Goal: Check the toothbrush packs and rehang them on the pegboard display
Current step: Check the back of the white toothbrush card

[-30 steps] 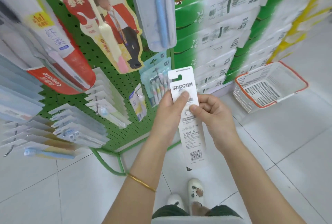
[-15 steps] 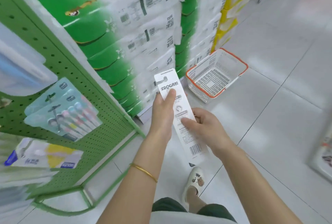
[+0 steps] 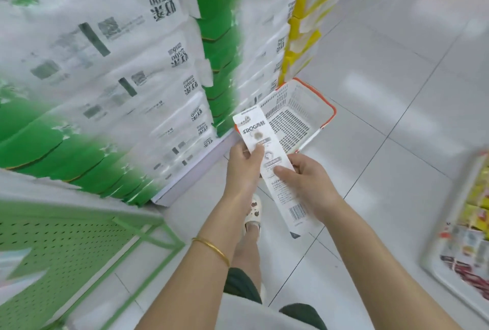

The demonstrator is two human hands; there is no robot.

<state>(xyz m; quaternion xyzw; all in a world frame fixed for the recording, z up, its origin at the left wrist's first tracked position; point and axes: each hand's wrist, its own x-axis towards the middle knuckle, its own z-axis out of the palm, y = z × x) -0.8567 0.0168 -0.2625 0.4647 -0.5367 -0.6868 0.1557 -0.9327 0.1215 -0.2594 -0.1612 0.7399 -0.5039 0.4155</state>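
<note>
A long white toothbrush pack (image 3: pixel 275 163) marked FROG is held in front of me with its printed back and barcode facing up. My left hand (image 3: pixel 244 165) grips its upper left edge, thumb across the card. My right hand (image 3: pixel 307 178) pinches the pack's middle from the right, thumb on top. The green pegboard display (image 3: pixel 60 253) sits at the lower left, away from the pack; its hanging packs are out of view.
Tall stacks of white, green and yellow tissue packs (image 3: pixel 127 70) fill the left and centre. A white basket with an orange rim (image 3: pixel 299 115) stands on the tiled floor behind the pack. A shelf of goods (image 3: pixel 465 237) edges the right.
My view has swung right, away from the pegboard, toward the tissue stacks and the basket. Both hands keep the same hold on the pack, which now points toward the basket.
</note>
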